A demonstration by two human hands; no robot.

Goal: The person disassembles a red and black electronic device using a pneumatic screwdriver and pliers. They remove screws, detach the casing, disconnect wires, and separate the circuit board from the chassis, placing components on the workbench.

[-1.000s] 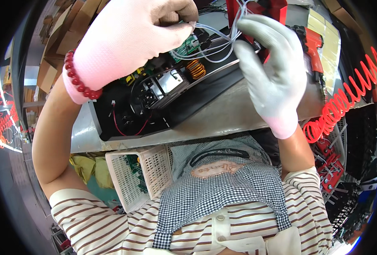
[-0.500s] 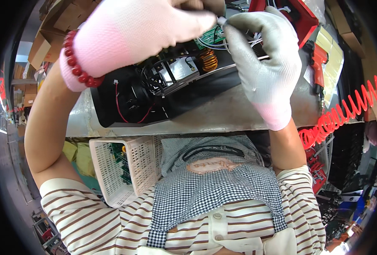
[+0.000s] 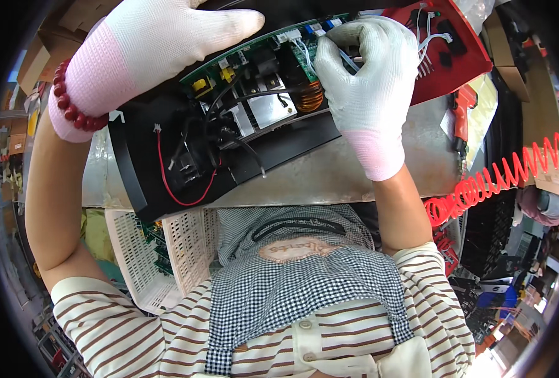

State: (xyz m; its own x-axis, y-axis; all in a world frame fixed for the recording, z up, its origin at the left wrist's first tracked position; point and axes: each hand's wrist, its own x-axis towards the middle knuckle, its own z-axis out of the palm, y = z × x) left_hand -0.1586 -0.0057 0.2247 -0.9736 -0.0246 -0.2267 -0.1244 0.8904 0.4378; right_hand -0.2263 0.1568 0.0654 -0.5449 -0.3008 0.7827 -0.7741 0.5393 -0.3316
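A black metal housing [image 3: 279, 146] lies open in front of me with a green circuit board [image 3: 301, 60], a copper coil [image 3: 309, 97] and black cables inside. My right hand [image 3: 374, 69], in a white glove with a pink cuff, is closed in a pinch over the board's far right edge. Its fingertips are at a small white plug with pale wires [image 3: 349, 61], mostly hidden by the fingers. My left hand [image 3: 172, 38], gloved alike, reaches over the housing's far left side. Its thumb is stretched out and apart; the other fingers are largely out of view.
A red panel [image 3: 459, 63] with white wires joins the housing's right end. A red-black two-core wire [image 3: 182, 203] hangs at its near left. On the metal bench [image 3: 412, 154] lies a red air tool [image 3: 463, 116] beside a coiled red hose [image 3: 481, 189]. A white basket [image 3: 188, 252] holds circuit boards below.
My hands have parted: the left moved left off the plug, while the right came down to the board's edge. The housing has shifted and turned slightly, showing more of the board and red panel.
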